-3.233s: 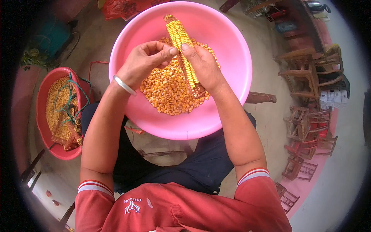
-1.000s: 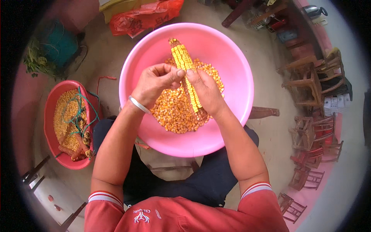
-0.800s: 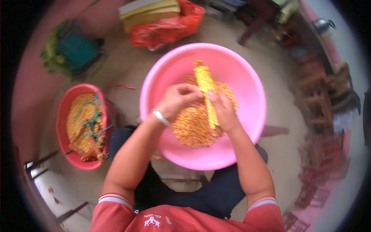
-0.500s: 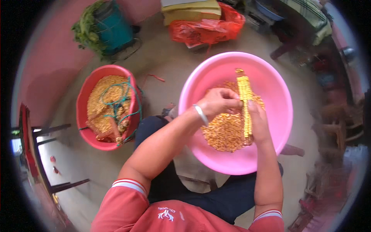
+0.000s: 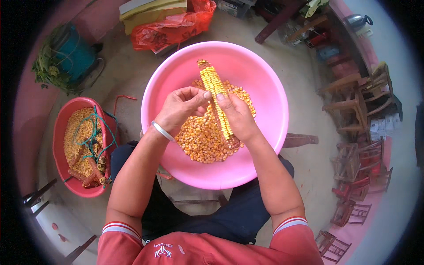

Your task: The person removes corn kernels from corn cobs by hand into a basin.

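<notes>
An ear of corn [image 5: 213, 85] with yellow kernels lies tilted above a large pink basin [image 5: 265, 84], its top end leaning left. My right hand [image 5: 237, 115] is closed round its right side, thumb lying along the rows. From the left, my left hand [image 5: 184, 107], with a silver bangle at the wrist, has its fingers curled and its thumb tip pressed to the ear's left edge. Part of the ear's lower left side looks bare of kernels. Beneath both hands, loose corn kernels [image 5: 201, 143] make a pile on the basin's bottom.
At the left, a red tub [image 5: 61, 163] holds kernels, bare cobs [image 5: 92, 170] and a green cord. Red plastic bag [image 5: 170, 31] and teal bucket [image 5: 75, 55] with leafy greens lie farther back. Small wooden chairs [image 5: 346, 161] line the right wall. A wooden leg [image 5: 300, 140] sticks out beside the basin.
The whole view has swung, so the basin, tub and bag sit farther left in the picture. The ear leans more to the left. Both hands stay on it.
</notes>
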A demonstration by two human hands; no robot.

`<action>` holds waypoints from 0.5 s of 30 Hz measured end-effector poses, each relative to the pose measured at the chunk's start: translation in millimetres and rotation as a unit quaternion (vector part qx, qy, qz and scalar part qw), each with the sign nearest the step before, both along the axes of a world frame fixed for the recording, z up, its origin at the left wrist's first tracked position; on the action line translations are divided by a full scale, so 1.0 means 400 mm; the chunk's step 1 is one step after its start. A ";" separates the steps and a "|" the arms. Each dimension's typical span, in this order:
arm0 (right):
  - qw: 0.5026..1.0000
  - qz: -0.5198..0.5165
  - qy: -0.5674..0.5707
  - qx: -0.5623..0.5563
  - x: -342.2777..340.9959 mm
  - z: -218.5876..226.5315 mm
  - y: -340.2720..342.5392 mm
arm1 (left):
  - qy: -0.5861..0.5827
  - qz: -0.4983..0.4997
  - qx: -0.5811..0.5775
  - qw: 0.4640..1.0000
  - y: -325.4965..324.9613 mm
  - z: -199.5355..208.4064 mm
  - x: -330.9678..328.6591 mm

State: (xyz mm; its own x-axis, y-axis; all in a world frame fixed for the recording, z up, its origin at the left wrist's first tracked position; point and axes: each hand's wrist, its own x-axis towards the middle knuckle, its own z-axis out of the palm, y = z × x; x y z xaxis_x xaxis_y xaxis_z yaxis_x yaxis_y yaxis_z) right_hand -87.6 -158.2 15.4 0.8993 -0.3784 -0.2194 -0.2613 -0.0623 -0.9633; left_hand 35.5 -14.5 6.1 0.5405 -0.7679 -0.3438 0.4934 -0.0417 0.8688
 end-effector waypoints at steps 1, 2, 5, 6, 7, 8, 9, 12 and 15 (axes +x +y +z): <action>1.000 -0.001 0.000 0.000 -0.001 -0.003 -0.002 | 0.005 -0.002 0.005 1.000 -0.005 -0.005 -0.003; 0.999 -0.006 -0.008 -0.031 -0.002 -0.005 0.000 | 0.005 -0.004 0.006 1.000 -0.009 -0.012 -0.005; 0.998 -0.021 -0.026 -0.048 -0.007 -0.004 0.008 | -0.015 0.008 -0.046 0.999 -0.020 -0.028 -0.012; 0.998 -0.028 -0.027 -0.040 -0.008 -0.014 0.006 | -0.012 0.004 -0.046 0.999 -0.021 -0.033 -0.014; 0.999 -0.035 -0.027 -0.032 -0.009 -0.021 0.003 | -0.036 0.004 -0.055 0.998 -0.021 -0.038 -0.015; 0.999 -0.036 -0.025 -0.032 -0.011 -0.022 0.003 | -0.059 0.005 -0.064 0.996 -0.019 -0.041 -0.018; 0.999 -0.034 -0.022 -0.019 -0.012 -0.023 0.003 | -0.056 0.004 -0.064 0.996 -0.019 -0.041 -0.020; 0.999 -0.021 -0.016 0.025 -0.011 -0.011 0.003 | -0.058 -0.004 -0.057 0.997 -0.019 -0.027 -0.016; 0.997 -0.002 -0.022 0.076 -0.006 -0.009 0.003 | -0.061 -0.023 -0.048 0.997 -0.011 -0.030 -0.013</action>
State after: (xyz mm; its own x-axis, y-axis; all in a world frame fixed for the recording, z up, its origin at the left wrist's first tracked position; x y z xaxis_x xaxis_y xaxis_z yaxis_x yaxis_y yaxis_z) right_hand -89.9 -156.8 11.9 0.9081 -0.3468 -0.2346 -0.2186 0.0852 -0.9721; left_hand 30.4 -18.7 -5.9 0.5379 -0.8185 -0.2016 0.3827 0.0240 0.9236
